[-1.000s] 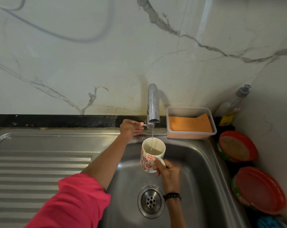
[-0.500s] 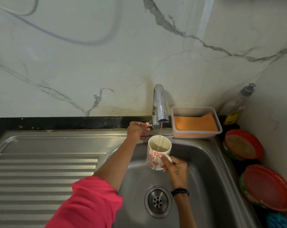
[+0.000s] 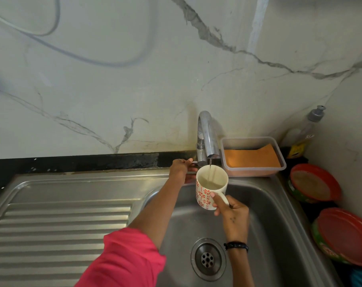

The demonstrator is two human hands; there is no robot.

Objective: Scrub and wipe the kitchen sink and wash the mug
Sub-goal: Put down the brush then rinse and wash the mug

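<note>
I see a white marble-look wall [image 3: 134, 83] with grey veins, and a cable [image 3: 76, 55] looping across its upper left. Below the wall runs a black counter strip [image 3: 72, 163]. To the wall's right a second wall [image 3: 341, 162] meets it in a shadowed corner. The light is soft and dim.

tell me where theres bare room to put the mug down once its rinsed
The ribbed drainboard left of the basin is bare. So is the basin floor between the drain and the right wall. The right counter is crowded: plastic tub, soap bottle, two red-lidded bowls.
</note>
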